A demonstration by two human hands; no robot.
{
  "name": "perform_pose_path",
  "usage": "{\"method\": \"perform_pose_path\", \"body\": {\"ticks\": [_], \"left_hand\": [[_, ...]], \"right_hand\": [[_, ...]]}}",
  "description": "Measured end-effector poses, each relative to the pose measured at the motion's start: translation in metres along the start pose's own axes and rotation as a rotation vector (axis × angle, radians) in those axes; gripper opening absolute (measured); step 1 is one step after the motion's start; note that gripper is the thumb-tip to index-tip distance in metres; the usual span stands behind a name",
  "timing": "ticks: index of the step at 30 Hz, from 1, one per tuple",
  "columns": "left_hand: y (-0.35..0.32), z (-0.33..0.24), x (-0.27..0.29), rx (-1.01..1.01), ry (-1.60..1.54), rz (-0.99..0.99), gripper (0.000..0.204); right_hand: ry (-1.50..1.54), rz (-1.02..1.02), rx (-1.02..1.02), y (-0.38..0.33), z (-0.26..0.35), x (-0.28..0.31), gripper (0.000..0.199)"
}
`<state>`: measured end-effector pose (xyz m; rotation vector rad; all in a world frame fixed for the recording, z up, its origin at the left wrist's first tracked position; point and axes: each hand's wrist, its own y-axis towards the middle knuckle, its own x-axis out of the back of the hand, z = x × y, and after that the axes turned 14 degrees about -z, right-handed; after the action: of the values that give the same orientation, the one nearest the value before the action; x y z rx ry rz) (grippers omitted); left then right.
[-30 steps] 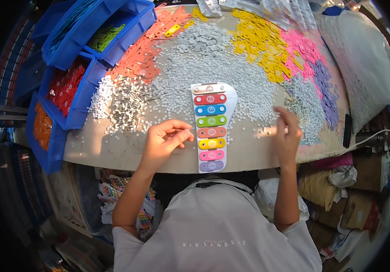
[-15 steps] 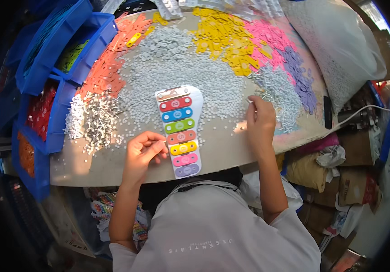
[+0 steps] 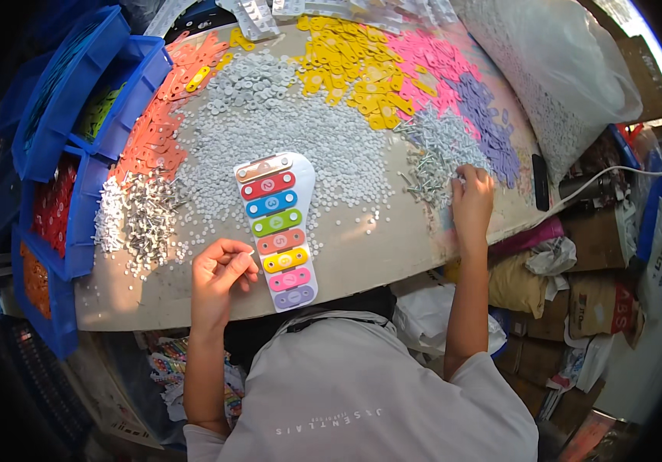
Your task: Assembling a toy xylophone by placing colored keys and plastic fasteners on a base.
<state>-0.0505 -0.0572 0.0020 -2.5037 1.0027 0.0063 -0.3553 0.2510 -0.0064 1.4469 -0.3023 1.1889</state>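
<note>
Head view: your left hand (image 3: 219, 269) curls loosely beside the white toy xylophone with coloured bars (image 3: 275, 227) at centre — your right hand (image 3: 471, 192) pinches into the grey metal pins (image 3: 435, 154), grip contents unclear.

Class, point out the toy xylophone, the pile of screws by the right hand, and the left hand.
xylophone (image 3: 275, 224), head view, green bar.
screws (image 3: 432, 150), head view, middle of pile.
left hand (image 3: 219, 269), head view, knuckles.

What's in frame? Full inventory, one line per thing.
toy xylophone: one, white base, eight coloured bars, table centre
small discs: a heap, grey-white, behind the xylophone
screws: two piles, silver; the other at left
flat bars: heaps, yellow, pink, purple, orange, far side
bins: several, blue, left edge
plastic bag: one, clear, right
left hand: fingers curled beside the xylophone
right hand: on the right screw pile
</note>
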Motion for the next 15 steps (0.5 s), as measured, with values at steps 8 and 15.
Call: {"method": "perform_pose_path", "body": {"ticks": [8,15], "left_hand": [[0.001,-0.001,0.003,0.015,-0.017,-0.012,0.016],[0.004,0.001,0.001,0.048,-0.042,0.036,0.016]], "right_hand": [[-0.005,-0.052,-0.013,0.002,0.001,0.002,0.011],[0.076,-0.209,-0.038,0.003,0.027,0.009,0.012]]}}
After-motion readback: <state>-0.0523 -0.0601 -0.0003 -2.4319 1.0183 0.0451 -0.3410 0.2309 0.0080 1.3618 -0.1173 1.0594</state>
